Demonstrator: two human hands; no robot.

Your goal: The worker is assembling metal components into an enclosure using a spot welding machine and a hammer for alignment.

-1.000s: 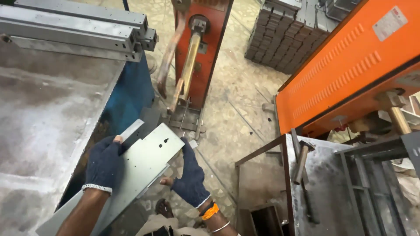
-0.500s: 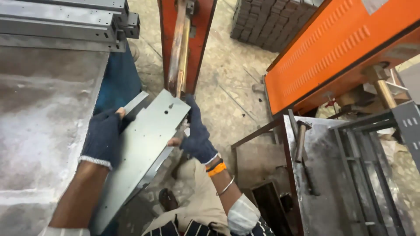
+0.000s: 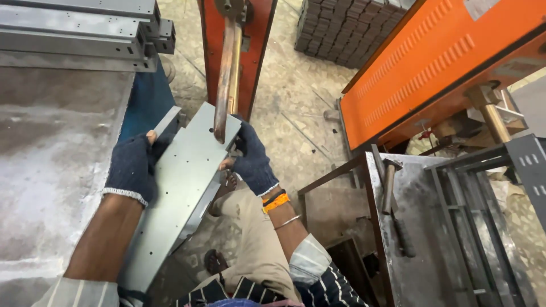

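So right now we've got the long grey sheet-metal panel (image 3: 179, 187) in both hands, feeding its far end under the copper electrode arm (image 3: 226, 74) of the orange-red welding machine (image 3: 256, 51). Looks to us like the positioning step: the electrode tip sits just over the top edge of the panel, around 12 o'clock from our hands.

Grip: our left hand (image 3: 132, 166), in a dark blue glove, is wrapped closed around the panel's left flange, thumb on top. Our right hand (image 3: 253, 159), gloved too, is clamped on the right edge just beside the electrode tip.

The panel's long axis runs from about 7 o'clock near our body up to 1 o'clock at the machine, so its far end points at the welder. The flat perforated face is up, tilted a bit, with the near end down by our left forearm and alongside the steel table (image 3: 51, 170).

Next move, we reckon, calls for nudging the panel so the right spot lines up dead under the tip, and keeping it steady with the fingers clear.

A hammer (image 3: 392, 199) lies on the bench at 3 o'clock, well apart.
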